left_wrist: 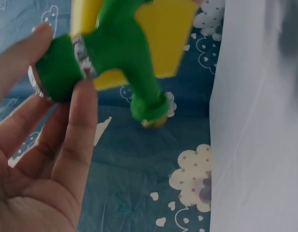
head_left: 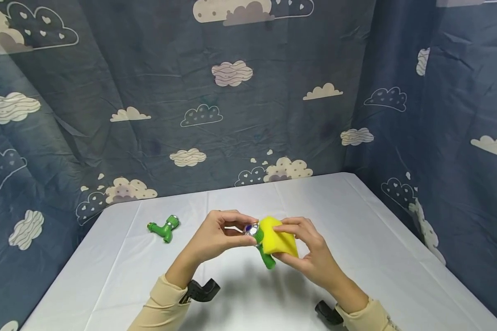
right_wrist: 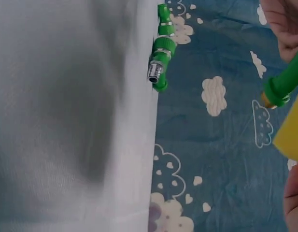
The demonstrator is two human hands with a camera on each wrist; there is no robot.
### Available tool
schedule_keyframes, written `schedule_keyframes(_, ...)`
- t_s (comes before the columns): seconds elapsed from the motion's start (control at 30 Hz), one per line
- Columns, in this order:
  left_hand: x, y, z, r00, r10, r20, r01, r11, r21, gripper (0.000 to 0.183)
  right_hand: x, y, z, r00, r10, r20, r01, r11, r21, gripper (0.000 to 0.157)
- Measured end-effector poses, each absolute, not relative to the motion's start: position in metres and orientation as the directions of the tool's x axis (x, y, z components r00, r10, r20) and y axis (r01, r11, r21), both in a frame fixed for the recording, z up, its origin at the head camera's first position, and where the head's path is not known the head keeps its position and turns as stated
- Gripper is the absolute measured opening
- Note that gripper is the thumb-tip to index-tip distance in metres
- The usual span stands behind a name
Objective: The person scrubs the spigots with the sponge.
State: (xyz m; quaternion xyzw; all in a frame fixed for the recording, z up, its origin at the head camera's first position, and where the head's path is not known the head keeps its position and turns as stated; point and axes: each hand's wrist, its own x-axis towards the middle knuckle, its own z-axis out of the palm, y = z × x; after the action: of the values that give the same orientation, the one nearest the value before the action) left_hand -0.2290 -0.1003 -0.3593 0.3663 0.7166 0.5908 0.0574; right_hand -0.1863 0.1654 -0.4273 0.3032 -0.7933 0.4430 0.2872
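Observation:
My left hand pinches a green plastic tap by its knob end, with thumb and fingers on opposite sides. In the left wrist view the tap shows a silvery ring by the knob and a spout angled away. A yellow sponge lies against the tap, gripped between the thumb and fingers of my right hand. Both things are held above the table. In the right wrist view, only part of the sponge and the tap's brass-coloured end show at the edge.
A second green tap with a silvery end lies on the white-covered table, left of my hands. Dark blue cloud-patterned cloth hangs behind the table and along its sides. Black wrist mounts sit at both sleeves.

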Motion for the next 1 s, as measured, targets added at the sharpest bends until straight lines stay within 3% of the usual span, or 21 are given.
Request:
schedule_keyframes(0.23, -0.228, -0.1011, -0.3558, -0.711, 0.626, 0.321, 0.428, 0.024, 0.903, 0.038, -0.1903, 0.1689, -0.4261, -0.638, -0.152, 0.755, -0.728, 0.438, -0.528, 0.061)
schedule_keyframes(0.43, -0.2298, -0.1024, -0.3585, -0.727, 0.601, 0.332, 0.454, 0.059, 0.889, 0.036, -0.1872, 0.1681, -0.4313, -0.607, -0.247, 0.755, -0.78, 0.37, -0.505, 0.061)
schedule_keyframes(0.63, -0.2274, -0.1045, -0.3553, -0.643, 0.682, 0.348, 0.459, -0.021, 0.888, 0.036, -0.1918, 0.1664, -0.4296, -0.617, -0.191, 0.763, -0.752, 0.429, -0.501, 0.06)
schedule_keyframes(0.8, -0.2264, -0.1065, -0.3527, -0.582, 0.72, 0.377, 0.468, -0.082, 0.88, 0.036, -0.1946, 0.1686, -0.4292, -0.676, -0.102, 0.73, -0.69, 0.435, -0.579, 0.055)
schedule_keyframes(1.0, -0.2254, -0.1088, -0.3542, -0.61, 0.676, 0.414, 0.41, -0.178, 0.895, 0.041, -0.1926, 0.1704, -0.4275, -0.831, -0.022, 0.556, -0.535, 0.303, -0.788, 0.042)
